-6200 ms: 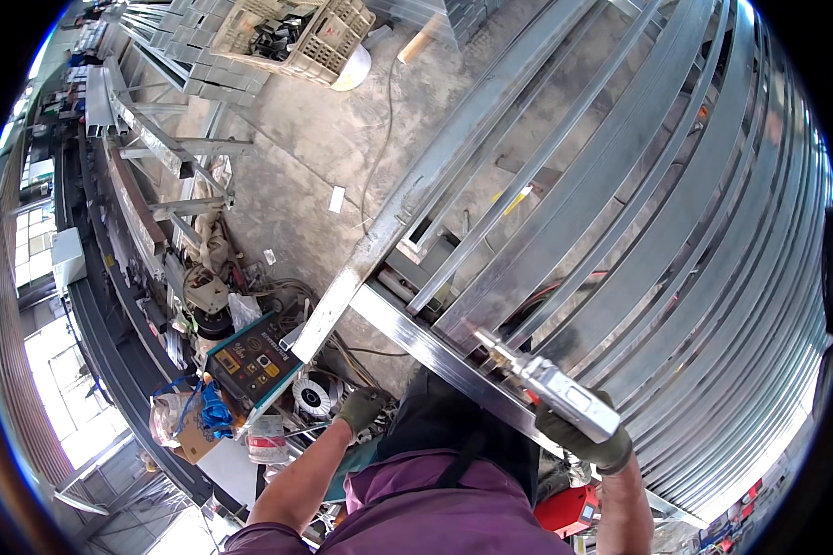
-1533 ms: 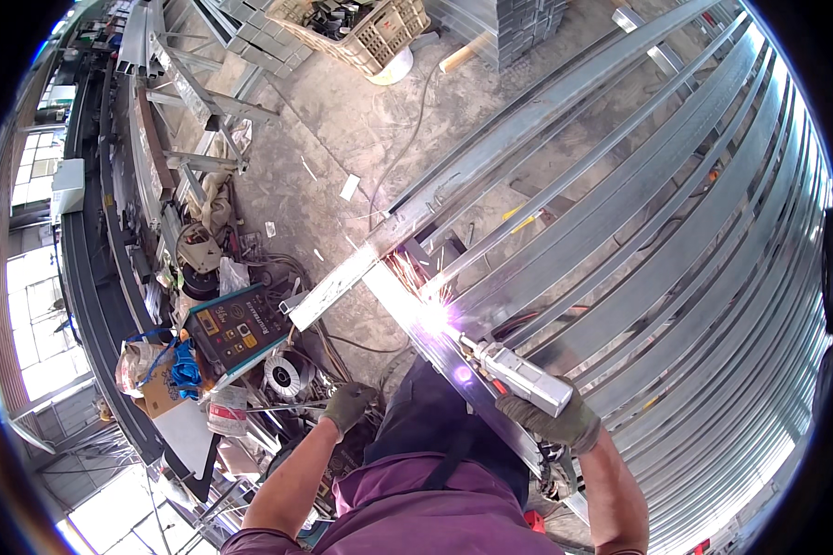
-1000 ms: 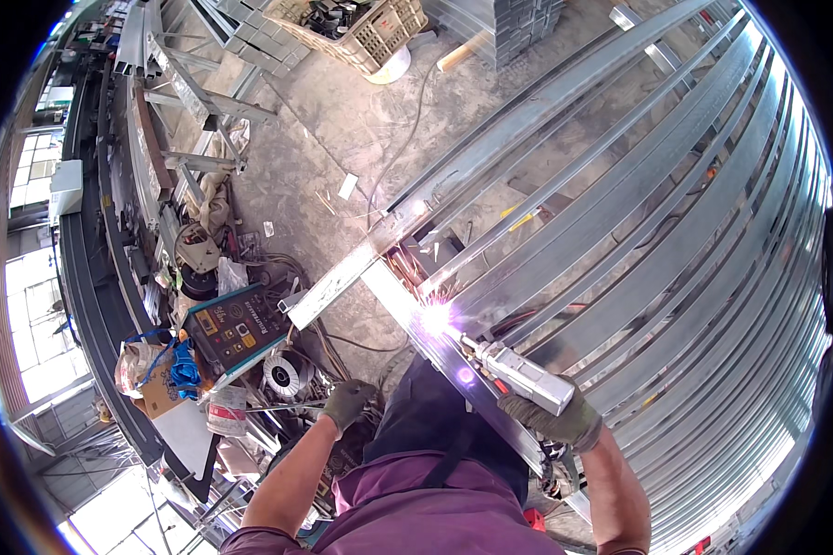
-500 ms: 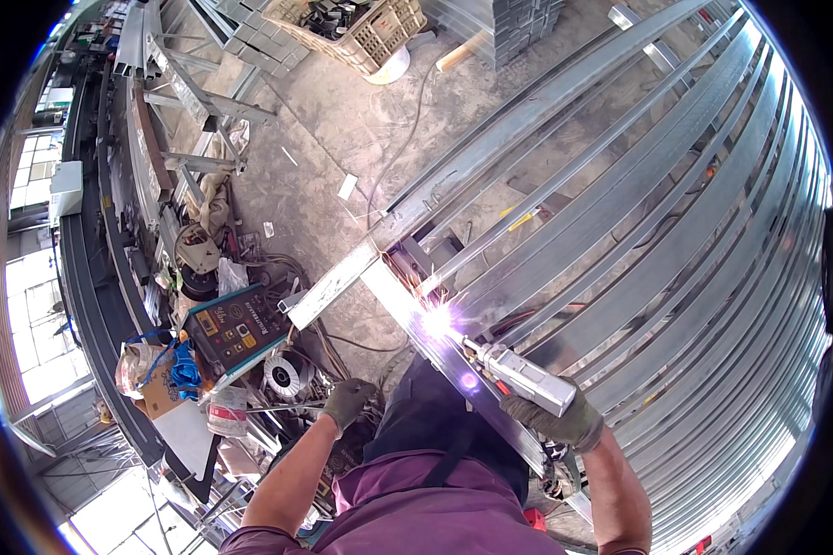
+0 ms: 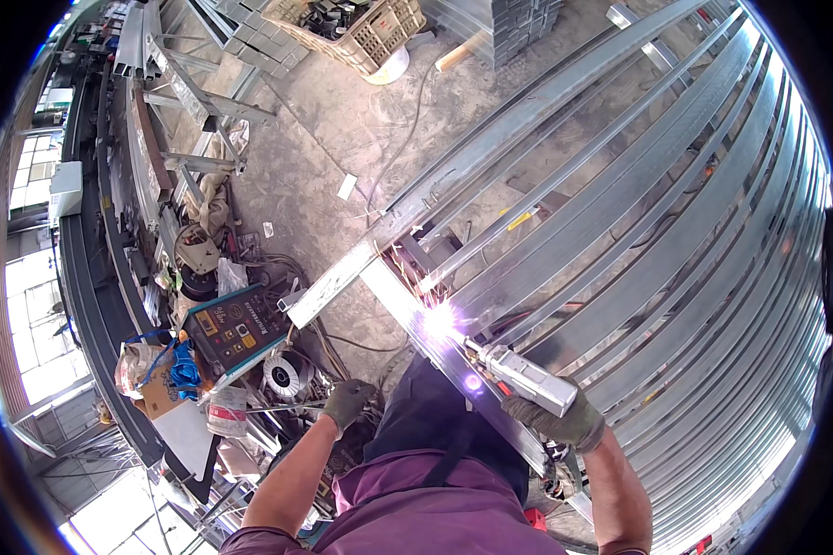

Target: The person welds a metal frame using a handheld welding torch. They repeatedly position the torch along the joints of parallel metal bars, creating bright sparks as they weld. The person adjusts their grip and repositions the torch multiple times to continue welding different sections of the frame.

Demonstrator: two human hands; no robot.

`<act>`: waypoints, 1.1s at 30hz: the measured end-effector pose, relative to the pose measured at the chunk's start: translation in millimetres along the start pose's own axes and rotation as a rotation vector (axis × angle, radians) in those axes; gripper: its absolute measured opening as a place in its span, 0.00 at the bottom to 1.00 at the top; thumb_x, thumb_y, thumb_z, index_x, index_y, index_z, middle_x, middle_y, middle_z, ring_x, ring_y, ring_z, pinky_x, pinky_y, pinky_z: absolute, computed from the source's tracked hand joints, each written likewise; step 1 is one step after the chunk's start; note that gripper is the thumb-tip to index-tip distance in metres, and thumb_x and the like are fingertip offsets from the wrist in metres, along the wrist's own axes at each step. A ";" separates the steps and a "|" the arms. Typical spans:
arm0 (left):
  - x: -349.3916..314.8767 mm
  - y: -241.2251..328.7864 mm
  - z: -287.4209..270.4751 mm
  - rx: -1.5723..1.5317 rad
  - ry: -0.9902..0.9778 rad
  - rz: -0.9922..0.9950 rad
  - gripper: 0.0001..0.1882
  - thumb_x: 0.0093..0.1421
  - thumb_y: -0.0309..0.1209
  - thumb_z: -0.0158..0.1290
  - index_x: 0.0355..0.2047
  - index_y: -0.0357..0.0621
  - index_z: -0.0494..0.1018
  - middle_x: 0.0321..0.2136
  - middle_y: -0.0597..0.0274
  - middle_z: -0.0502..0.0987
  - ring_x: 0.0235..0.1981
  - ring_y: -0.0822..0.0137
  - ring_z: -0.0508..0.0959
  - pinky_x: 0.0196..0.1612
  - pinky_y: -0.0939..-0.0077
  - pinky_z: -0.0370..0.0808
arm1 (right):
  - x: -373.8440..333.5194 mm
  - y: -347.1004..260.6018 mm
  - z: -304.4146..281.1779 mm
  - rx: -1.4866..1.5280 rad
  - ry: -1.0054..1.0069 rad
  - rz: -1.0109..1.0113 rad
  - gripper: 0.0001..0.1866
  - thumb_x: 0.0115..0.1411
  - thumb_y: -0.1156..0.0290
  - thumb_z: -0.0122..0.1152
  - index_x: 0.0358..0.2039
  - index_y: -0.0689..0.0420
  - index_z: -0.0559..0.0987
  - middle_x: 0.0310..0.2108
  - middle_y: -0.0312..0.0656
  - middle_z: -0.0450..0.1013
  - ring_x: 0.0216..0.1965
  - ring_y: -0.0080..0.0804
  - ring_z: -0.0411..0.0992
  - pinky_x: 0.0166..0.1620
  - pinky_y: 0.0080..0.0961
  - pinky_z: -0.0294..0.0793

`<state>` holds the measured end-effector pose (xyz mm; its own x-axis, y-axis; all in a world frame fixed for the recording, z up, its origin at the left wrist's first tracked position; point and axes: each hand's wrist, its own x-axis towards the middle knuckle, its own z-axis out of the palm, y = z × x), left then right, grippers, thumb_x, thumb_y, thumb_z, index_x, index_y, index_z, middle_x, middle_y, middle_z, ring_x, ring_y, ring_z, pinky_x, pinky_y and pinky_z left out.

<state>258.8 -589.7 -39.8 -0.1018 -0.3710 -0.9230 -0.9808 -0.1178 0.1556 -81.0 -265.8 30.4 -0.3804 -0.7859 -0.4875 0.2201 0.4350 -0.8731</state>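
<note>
My right hand [image 5: 557, 421], in a grey-green glove, is wrapped round a silver welding gun [image 5: 526, 377]. The gun's tip points up and left at a steel crossbar [image 5: 393, 291] of a slatted metal frame. A bright white-purple glare with sparks [image 5: 440, 320] hides the contact spot, where the end of a slat meets the crossbar. Off to the left hangs my gloved left hand [image 5: 347, 404], low beside cables and metal clutter, away from the frame. Its fingers are curled in, and whatever they may hold is hidden.
Long parallel metal slats [image 5: 620, 199] fill the right side. A dark control box with a teal edge [image 5: 236, 331] stands at left, near a white wire spool [image 5: 282, 374] and loose cables. Beyond, a beige plastic crate [image 5: 370, 42] sits near stacked tubes [image 5: 526, 28].
The sparks around the glare have changed shape slightly. Both hands and the welding gun stay nearly where they were.
</note>
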 end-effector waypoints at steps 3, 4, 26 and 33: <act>-3.0 2.7 1.0 -0.054 -0.013 -0.031 0.18 0.74 0.39 0.62 0.53 0.36 0.85 0.40 0.59 0.88 0.38 0.68 0.85 0.44 0.68 0.81 | -0.3 -0.4 0.2 0.043 -0.007 0.018 0.23 0.66 0.62 0.82 0.59 0.53 0.87 0.51 0.40 0.89 0.52 0.26 0.87 0.53 0.27 0.87; -4.8 5.0 1.0 -0.058 -0.013 -0.037 0.18 0.74 0.39 0.62 0.52 0.36 0.85 0.40 0.59 0.88 0.38 0.68 0.85 0.44 0.68 0.81 | -0.7 -0.2 0.3 0.038 -0.004 0.015 0.23 0.66 0.62 0.82 0.59 0.53 0.87 0.51 0.40 0.89 0.52 0.26 0.87 0.53 0.27 0.87; -11.3 13.4 -0.2 -0.018 -0.030 -0.030 0.22 0.73 0.40 0.63 0.56 0.33 0.84 0.47 0.54 0.89 0.46 0.65 0.86 0.53 0.67 0.81 | -9.7 6.4 0.2 0.046 0.036 -0.005 0.23 0.64 0.63 0.83 0.57 0.55 0.88 0.48 0.41 0.90 0.49 0.26 0.88 0.51 0.27 0.87; -5.4 2.4 2.8 -0.004 0.013 0.038 0.20 0.71 0.42 0.63 0.51 0.37 0.87 0.43 0.54 0.88 0.43 0.65 0.85 0.50 0.67 0.81 | -11.7 -1.5 -3.1 0.057 0.015 0.075 0.23 0.64 0.64 0.84 0.57 0.56 0.88 0.48 0.40 0.90 0.49 0.26 0.87 0.51 0.27 0.87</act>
<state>256.6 -585.4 -35.4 -0.1367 -0.3870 -0.9119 -0.9755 -0.1073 0.1918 -79.6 -255.9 37.4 -0.3747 -0.7451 -0.5518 0.2988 0.4664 -0.8326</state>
